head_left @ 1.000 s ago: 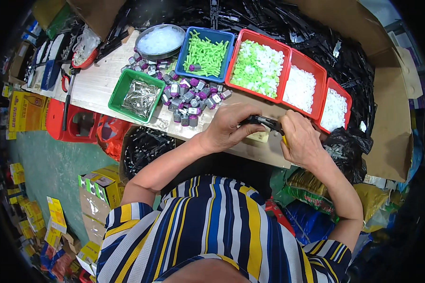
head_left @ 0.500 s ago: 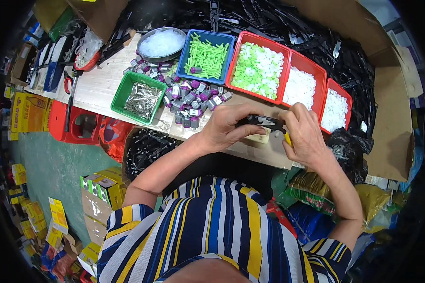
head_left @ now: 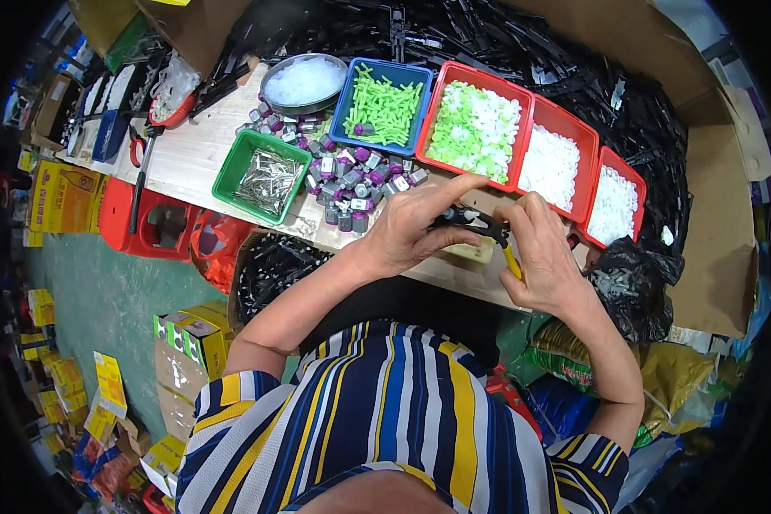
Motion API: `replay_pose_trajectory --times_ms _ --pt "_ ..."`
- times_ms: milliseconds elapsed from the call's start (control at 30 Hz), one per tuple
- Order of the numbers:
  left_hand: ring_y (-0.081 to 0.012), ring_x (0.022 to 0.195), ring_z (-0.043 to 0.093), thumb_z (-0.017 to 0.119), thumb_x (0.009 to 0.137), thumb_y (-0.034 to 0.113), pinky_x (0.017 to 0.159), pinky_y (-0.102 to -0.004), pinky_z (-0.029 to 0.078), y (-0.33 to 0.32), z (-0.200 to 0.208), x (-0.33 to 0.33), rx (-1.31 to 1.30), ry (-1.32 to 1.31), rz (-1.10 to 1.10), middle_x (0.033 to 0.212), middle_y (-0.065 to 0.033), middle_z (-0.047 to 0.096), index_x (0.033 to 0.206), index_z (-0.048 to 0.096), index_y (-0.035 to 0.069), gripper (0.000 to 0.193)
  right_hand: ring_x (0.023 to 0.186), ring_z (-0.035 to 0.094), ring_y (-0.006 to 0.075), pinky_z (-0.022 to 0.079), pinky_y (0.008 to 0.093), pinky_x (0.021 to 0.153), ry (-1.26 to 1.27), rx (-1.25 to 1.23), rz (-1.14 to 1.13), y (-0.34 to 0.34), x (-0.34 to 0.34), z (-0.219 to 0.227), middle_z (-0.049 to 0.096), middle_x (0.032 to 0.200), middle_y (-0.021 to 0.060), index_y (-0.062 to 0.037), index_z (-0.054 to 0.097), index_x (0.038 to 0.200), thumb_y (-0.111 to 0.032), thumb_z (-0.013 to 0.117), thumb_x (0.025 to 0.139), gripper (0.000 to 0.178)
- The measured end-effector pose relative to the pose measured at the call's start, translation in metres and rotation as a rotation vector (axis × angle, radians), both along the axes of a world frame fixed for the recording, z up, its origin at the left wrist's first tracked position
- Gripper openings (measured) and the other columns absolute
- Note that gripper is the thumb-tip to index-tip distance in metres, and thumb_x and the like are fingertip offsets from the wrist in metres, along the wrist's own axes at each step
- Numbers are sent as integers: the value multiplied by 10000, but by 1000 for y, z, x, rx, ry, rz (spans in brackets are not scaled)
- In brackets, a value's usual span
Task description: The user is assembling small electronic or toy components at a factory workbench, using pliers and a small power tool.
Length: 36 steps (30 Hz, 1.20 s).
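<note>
Straightening its index finger (head_left: 456, 190) mid-frame, left hand (head_left: 403, 230) holds a black part (head_left: 449, 217), right hand (head_left: 546, 253) gripping yellow-handled pliers (head_left: 511, 259), likely a grip readjustment.

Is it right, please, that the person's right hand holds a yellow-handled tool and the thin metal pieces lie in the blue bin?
Not quite: the head view shows the thin metal pieces in the green bin; the right hand does hold the yellow-handled tool.

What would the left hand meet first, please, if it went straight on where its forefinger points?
Probably the red bin of green and white pieces: the left hand's forefinger points toward its near edge. Depth is unclear, so it might pass above.
</note>
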<state>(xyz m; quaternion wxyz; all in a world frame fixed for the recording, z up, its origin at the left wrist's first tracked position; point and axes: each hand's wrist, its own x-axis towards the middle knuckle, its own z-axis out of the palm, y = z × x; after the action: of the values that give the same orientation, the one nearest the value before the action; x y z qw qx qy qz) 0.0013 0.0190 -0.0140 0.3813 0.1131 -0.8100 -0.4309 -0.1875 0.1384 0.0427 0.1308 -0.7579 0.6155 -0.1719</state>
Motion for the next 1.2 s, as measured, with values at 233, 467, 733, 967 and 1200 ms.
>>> replay_pose_trajectory --times_ms 233,467,733,967,1200 --pt "-231 749 615 815 725 213 667 -317 493 0 6 1 -24 -11 -46 873 -103 630 1326 560 79 666 943 478 423 412 492 830 22 34 22 5 2 -12 422 974 203 14 466 1131 -27 622 596 558" --pt "-242 763 656 810 749 139 684 -324 506 7 9 34 37 -215 48 981 -156 683 1228 624 38 523 965 487 401 406 448 826 2 85 10 4 7 -1 441 980 189 3 495 1105 -42 630 604 522" --pt "-407 748 640 753 813 270 661 -437 504 18 -27 171 81 -1025 98 792 -235 641 1027 661 -28 378 972 497 404 417 446 838 25 110 -306 59 -38 -37 455 993 200 6 500 1129 -24 615 692 453" --pt "-367 810 674 751 815 275 710 -414 526 -2 -27 181 14 -954 41 863 -227 675 1088 652 -24 417 908 554 453 463 499 775 57 97 -523 70 -46 -62 511 1001 241 26 502 1167 -46 624 820 374" --pt "-244 539 616 714 850 205 539 -360 500 -121 40 39 -276 -493 70 631 -167 636 869 719 -22 228 831 591 441 493 487 705 208 83 -644 66 -31 -75 522 977 265 34 478 1200 -131 644 880 396"
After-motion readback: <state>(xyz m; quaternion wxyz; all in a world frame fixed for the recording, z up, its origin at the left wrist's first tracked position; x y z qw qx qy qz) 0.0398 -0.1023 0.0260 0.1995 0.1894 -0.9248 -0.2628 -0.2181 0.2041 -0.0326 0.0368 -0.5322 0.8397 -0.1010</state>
